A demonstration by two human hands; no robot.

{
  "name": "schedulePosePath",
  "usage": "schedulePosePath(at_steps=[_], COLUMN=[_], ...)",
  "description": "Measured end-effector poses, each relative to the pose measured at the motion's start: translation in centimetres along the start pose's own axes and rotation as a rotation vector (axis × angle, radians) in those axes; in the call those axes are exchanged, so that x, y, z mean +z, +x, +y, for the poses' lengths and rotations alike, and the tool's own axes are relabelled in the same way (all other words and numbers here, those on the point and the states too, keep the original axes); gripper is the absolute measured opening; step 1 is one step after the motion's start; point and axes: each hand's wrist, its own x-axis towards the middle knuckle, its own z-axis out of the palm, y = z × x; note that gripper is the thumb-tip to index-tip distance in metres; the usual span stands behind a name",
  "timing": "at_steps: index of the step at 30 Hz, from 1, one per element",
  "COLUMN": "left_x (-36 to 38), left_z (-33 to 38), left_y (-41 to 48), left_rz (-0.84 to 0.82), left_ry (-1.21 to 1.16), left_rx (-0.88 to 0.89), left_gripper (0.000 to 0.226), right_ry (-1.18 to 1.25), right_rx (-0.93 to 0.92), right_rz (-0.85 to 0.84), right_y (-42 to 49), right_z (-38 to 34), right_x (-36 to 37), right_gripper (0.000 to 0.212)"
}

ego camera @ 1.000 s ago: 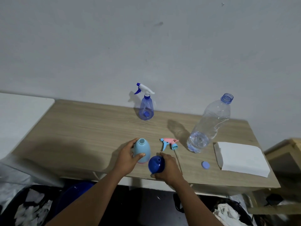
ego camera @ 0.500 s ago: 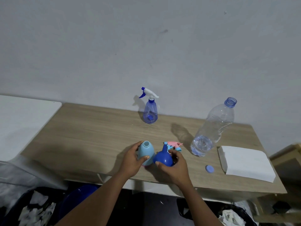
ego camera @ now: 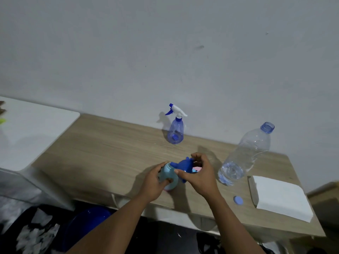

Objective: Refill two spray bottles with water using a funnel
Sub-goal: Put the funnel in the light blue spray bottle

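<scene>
My left hand (ego camera: pixel 153 184) grips a light blue spray bottle body (ego camera: pixel 167 176) standing open near the table's front edge. My right hand (ego camera: pixel 199 176) holds a dark blue funnel (ego camera: pixel 182 164) tilted, its spout pointing left at the bottle's mouth. A pink and blue spray head (ego camera: pixel 196 169) lies behind my right hand, mostly hidden. A second blue spray bottle (ego camera: pixel 175 132) with a white and blue trigger stands at the back by the wall. A large clear water bottle (ego camera: pixel 244 156), uncapped, stands at the right with some water in its bottom.
A blue cap (ego camera: pixel 238 200) lies near the wooden table's (ego camera: pixel 102 149) front edge. A white folded cloth (ego camera: pixel 280 197) rests at the right. A white surface (ego camera: pixel 31 129) adjoins the table at the left. Dark bins with scraps sit below.
My right hand has lifted the funnel off the table and turned its spout towards the light blue bottle's mouth. My left hand keeps its hold on the bottle.
</scene>
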Motion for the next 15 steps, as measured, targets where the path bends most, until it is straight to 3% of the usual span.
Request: schedulePosePath(at_steps=[8, 15], left_x=[0.0, 0.0], left_z=[-0.2, 1.1], left_y=[0.0, -0.5], left_rz=[0.005, 0.03], left_ry=[-0.008, 0.085], left_rx=[-0.079, -0.058], left_gripper=[0.064, 0.045], right_ry=[-0.246, -0.563], right_rx=[-0.1, -0.215], right_rz=[-0.09, -0.255], right_y=[1.7, 3.2], right_z=[-2.7, -3.6], right_x=[0.8, 3.1], right_gripper=[0.073, 0.083])
